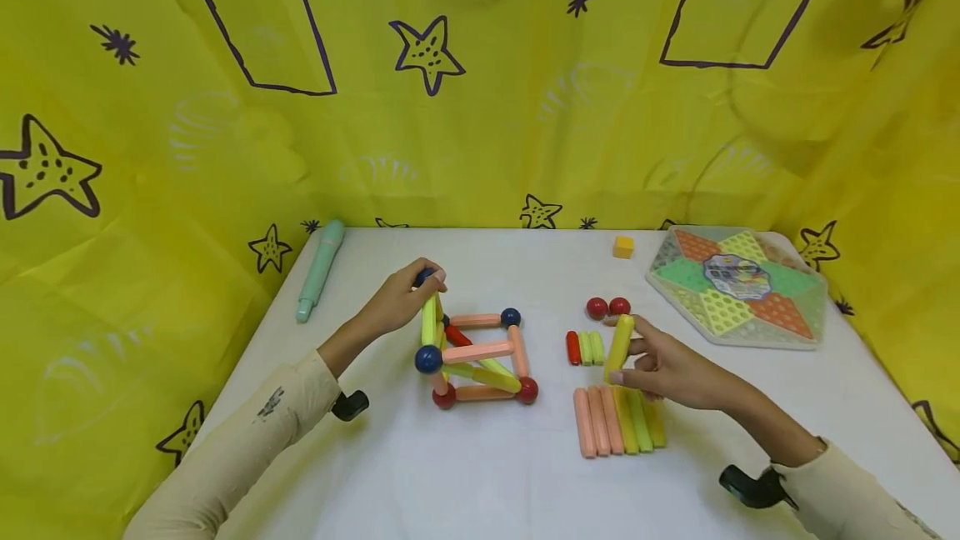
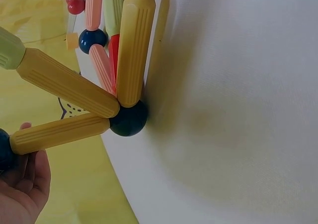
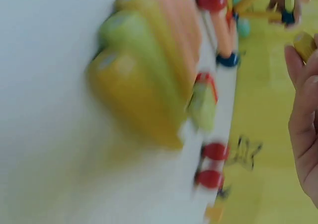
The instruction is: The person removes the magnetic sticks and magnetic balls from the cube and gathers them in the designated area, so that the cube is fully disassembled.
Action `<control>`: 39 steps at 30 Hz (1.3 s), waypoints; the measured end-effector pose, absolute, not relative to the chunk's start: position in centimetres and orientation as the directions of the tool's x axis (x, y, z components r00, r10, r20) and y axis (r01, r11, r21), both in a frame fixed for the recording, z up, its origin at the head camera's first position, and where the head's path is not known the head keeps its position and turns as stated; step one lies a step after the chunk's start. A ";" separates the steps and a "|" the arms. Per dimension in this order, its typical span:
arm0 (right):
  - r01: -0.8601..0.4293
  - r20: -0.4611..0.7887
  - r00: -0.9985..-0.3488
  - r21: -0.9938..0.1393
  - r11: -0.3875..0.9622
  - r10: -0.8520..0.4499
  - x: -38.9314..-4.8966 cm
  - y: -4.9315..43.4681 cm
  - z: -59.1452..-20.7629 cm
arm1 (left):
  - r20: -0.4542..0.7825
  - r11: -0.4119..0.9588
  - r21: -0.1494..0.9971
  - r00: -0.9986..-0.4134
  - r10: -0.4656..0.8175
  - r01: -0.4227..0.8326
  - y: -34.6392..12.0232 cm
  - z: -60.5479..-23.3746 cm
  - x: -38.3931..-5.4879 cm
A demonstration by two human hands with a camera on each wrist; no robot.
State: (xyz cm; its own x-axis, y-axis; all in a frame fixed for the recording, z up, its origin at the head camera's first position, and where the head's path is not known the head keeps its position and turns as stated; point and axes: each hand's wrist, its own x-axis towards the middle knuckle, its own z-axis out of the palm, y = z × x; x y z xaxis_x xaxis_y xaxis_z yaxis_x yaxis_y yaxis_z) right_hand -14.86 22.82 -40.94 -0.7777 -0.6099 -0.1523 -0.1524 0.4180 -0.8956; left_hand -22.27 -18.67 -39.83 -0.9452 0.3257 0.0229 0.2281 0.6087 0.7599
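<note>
A frame of magnetic rods and balls stands at the middle of the table, its pink rods (image 1: 480,352) joined by blue and red balls (image 1: 527,391). At its raised left corner my left hand (image 1: 396,300) grips a blue ball (image 1: 423,277), from which yellow-toned rods run down to a lower blue ball (image 1: 428,359). The left wrist view shows the fingers around that upper ball and the end of a yellow rod (image 2: 59,133). My right hand (image 1: 675,367) pinches a yellow rod (image 1: 619,346) between thumb and fingers, lifted above a row of loose rods.
Beneath the right hand lie several pink, yellow and green rods (image 1: 597,423). Short red and green rods (image 1: 573,348) and two red balls (image 1: 597,307) sit behind them. An orange cube (image 1: 623,247), a patterned hexagonal case (image 1: 787,323) and a mint-green cylinder (image 1: 318,273) are farther back.
</note>
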 end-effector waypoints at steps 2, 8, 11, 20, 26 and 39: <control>-0.103 -0.186 -0.799 -0.895 0.435 -0.572 -14.4 24.5 -41.1 | 0.017 0.607 0.763 -0.947 0.321 0.220 -18.7 -39.8 -22.3; -0.098 -0.229 -0.741 -0.893 0.439 -0.632 -13.2 28.9 -42.7 | 0.030 0.600 0.766 -0.946 0.324 0.230 -18.8 -39.8 -22.3; -0.102 -0.255 -0.705 -0.887 0.451 -0.662 -12.9 30.2 -43.8 | 0.031 0.600 0.766 -0.945 0.325 0.232 -18.7 -39.7 -22.3; -0.161 -0.256 -0.734 -0.834 0.527 -0.629 -12.5 30.3 -45.8 | 0.043 0.604 0.757 -0.942 0.334 0.249 -18.9 -39.8 -22.2; -0.223 -0.189 -0.769 -0.816 0.534 -0.611 -12.6 29.6 -46.1 | 0.054 0.600 0.757 -0.940 0.337 0.258 -19.2 -39.8 -22.0; -0.231 -0.175 -0.809 -0.784 0.577 -0.562 -12.5 28.8 -41.8 | 0.046 0.599 0.761 -0.942 0.333 0.249 -18.8 -39.6 -22.1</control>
State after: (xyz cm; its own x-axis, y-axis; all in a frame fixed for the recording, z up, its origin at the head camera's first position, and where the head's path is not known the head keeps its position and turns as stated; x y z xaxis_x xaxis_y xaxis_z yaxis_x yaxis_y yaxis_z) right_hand -12.55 28.85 -41.85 -0.8087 -0.5617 -0.1748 -0.2311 0.5766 -0.7837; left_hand -22.06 -18.77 -39.63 -0.9419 0.3327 0.0463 0.2491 0.5993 0.7608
